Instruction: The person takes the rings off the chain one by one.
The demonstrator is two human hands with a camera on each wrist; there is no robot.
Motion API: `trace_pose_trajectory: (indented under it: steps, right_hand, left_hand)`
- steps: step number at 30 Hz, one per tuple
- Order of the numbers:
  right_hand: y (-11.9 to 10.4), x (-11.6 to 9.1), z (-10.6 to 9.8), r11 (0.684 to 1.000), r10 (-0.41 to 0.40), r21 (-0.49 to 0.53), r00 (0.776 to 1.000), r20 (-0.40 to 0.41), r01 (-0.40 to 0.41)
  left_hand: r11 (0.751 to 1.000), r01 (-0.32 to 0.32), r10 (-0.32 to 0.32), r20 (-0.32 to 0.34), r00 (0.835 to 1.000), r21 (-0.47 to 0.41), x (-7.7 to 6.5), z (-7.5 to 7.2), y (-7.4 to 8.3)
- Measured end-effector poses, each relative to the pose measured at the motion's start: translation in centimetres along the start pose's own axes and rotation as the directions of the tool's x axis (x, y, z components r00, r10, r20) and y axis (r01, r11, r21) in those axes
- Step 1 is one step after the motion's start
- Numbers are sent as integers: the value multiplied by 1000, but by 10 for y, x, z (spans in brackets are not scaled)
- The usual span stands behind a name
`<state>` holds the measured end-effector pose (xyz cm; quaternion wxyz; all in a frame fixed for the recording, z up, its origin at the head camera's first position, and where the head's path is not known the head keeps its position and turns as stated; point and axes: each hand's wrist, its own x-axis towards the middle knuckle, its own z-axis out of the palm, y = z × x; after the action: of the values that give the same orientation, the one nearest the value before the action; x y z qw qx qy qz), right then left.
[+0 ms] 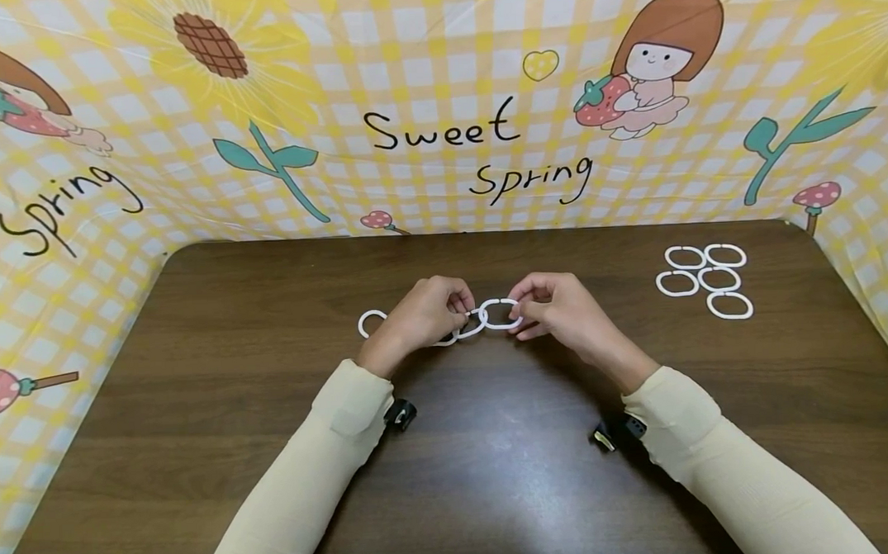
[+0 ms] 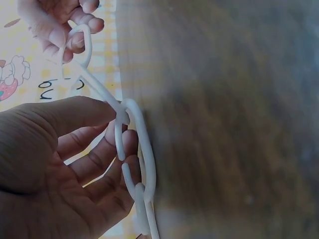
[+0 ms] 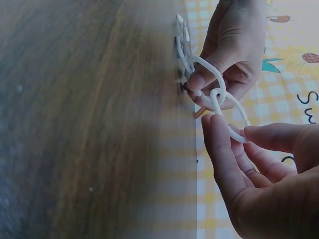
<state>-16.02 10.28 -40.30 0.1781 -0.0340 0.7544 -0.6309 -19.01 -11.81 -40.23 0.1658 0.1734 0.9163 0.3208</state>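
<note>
A chain of white oval plastic links (image 1: pixel 374 313) runs under and between the two hands. Its left end lies on the table beside the left wrist. My left hand (image 1: pixel 423 315) pinches a link with thumb and fingers, and in the left wrist view more joined links (image 2: pixel 144 134) hang across its fingers. My right hand (image 1: pixel 564 309) pinches the link (image 3: pixel 239 138) at the chain's right end. That end link is hooked through the one the left hand holds. Part of the chain is hidden behind the left hand in the head view.
Several loose white links (image 1: pixel 730 317) lie grouped at the right rear of the brown wooden table (image 1: pixel 499 506). A yellow checked cloth (image 1: pixel 435 79) with printed flowers stands behind the table and along both sides.
</note>
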Motion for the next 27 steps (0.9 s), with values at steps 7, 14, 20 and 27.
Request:
trace_pose_trajectory:
  steps: [7, 14, 20, 27]
  right_hand:
    - [1, 0, -2, 1000, 7, -8, 1000, -1, -7]
    - [3, 1, -2, 1000, 16, -4, 1000, 2, -16]
    - [3, 1, -2, 1000, 14, 0, 1000, 4, -14]
    - [4, 1, -1, 1000, 15, 1, 1000, 2, -15]
  left_hand:
    - [1000, -14, 13, -22, 1000, -5, -1, -2, 0]
    - [999, -40, 39, -37, 999, -10, -2, -2, -1]
    - [998, -59, 59, -55, 997, -16, -1, -3, -2]
    - [997, -72, 71, -60, 996, -21, 0, -2, -3]
